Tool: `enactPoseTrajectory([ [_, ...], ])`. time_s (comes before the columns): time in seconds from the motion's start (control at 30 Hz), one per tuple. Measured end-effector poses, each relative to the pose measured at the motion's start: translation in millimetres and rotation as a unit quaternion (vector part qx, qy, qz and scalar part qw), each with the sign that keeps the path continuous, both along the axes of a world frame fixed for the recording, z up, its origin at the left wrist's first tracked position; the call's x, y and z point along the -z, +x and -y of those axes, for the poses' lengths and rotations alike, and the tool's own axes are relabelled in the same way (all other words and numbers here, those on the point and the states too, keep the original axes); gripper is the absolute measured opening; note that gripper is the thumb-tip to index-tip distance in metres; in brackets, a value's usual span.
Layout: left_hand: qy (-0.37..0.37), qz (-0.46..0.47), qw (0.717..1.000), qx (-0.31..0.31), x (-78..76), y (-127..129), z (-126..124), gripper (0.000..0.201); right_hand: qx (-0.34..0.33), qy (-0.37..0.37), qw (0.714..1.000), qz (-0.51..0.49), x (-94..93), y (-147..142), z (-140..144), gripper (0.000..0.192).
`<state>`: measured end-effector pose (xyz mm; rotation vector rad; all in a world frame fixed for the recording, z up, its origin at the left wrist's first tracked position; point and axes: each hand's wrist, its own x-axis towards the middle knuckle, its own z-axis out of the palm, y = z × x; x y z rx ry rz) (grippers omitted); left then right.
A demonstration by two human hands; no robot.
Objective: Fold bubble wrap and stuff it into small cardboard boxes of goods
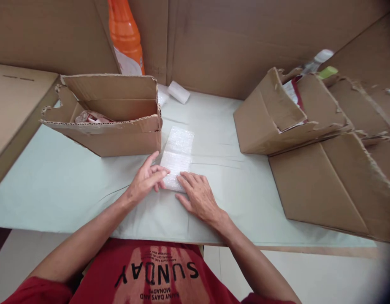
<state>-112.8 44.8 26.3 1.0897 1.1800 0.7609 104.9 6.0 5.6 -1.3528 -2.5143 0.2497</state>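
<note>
Currently: left hand (146,177) and right hand (196,196) both open, fingertips pressing near end of bubble wrap (177,158) flat on table (71,185) | risk (judged): light sheet slides or springs up under uneven pressure; box (109,118) close alongside may snag it.

A single head-worn camera looks forward and steeply down from just above the person's chest (red shirt at the bottom edge), close over the worktop (233,139), facing the cardboard wall (245,38) behind it.
</note>
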Motion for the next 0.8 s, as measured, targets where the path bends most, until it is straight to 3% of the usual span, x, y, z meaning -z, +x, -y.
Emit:
enactPoseTrajectory([
  [0.07, 0.182, -0.138, 0.974, 0.009, 2.0, -6.8, 12.8, 0.072, 0.001, 0.021, 0.999, 0.025, 7.0, -1.7, -6.0, 0.031],
  [0.17, 0.411, -0.284, 0.862, 0.087, 14.5, -14.4, 23.3, 0.063, -0.007, 0.055, 0.998, 0.023, 11.0, -1.9, -13.2, 0.023],
  [0.23, 0.471, -0.325, 0.807, 0.143, 25.9, -15.8, 23.0, 0.065, -0.008, 0.054, 0.998, 0.007, 9.6, -0.9, -16.3, 0.021],
  [0.27, 0.48, -0.336, 0.796, 0.154, 30.9, -15.6, 21.6, 0.065, -0.006, 0.044, 0.999, -0.004, 7.8, -0.2, -17.1, 0.021],
  [0.37, 0.47, -0.328, 0.806, 0.147, 38.0, -14.6, 18.7, 0.057, 0.0, -0.015, 0.999, -0.052, -0.8, 3.5, -15.4, 0.02],
  [0.5, 0.379, -0.271, 0.874, 0.14, 28.0, -15.6, 27.7, 0.045, 0.009, -0.125, 0.985, -0.121, -13.4, 10.6, -3.3, 0.019],
  [0.57, 0.305, -0.262, 0.906, 0.135, 20.4, -15.3, 34.1, 0.043, 0.016, -0.139, 0.98, -0.143, -17.9, 13.3, 5.4, 0.021],
  [0.67, 0.218, -0.273, 0.932, 0.101, 14.1, -11.8, 37.3, 0.044, 0.062, -0.03, 0.984, -0.162, -23.7, 13.2, 20.4, 0.026],
  [0.73, 0.204, -0.292, 0.931, 0.077, 14.5, -8.7, 34.8, 0.045, 0.084, 0.061, 0.981, -0.166, -27.3, 9.6, 30.3, 0.022],
  [0.8, 0.221, -0.319, 0.92, 0.062, 17.6, -6.1, 31.4, 0.046, 0.057, 0.097, 0.982, -0.152, -28.6, 3.5, 37.4, 0.019],
])
